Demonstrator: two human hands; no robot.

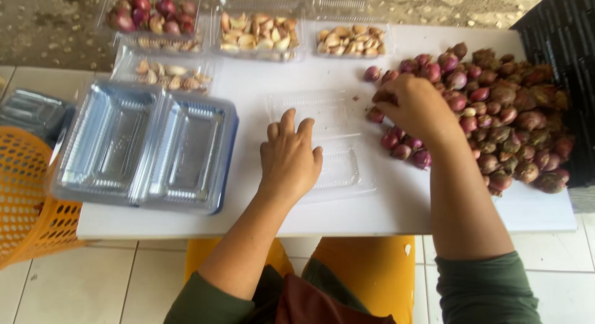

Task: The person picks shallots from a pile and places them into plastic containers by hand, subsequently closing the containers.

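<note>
Clear clamshell tray (338,169) under released left hand (289,160); right hand (416,106) grip grasping shallots (496,113).

Produce-packing spot: shallot heap (496,113), clamshell trays (142,144)

A stack of empty clear plastic trays (145,144) sits at the left of the white table (248,215), overhanging an orange basket (25,194). Along the far edge stand a clear box of shallots (152,14), two boxes of peeled garlic cloves (257,33) and another beside them (352,40); a black crate (567,33) stands at right
</note>
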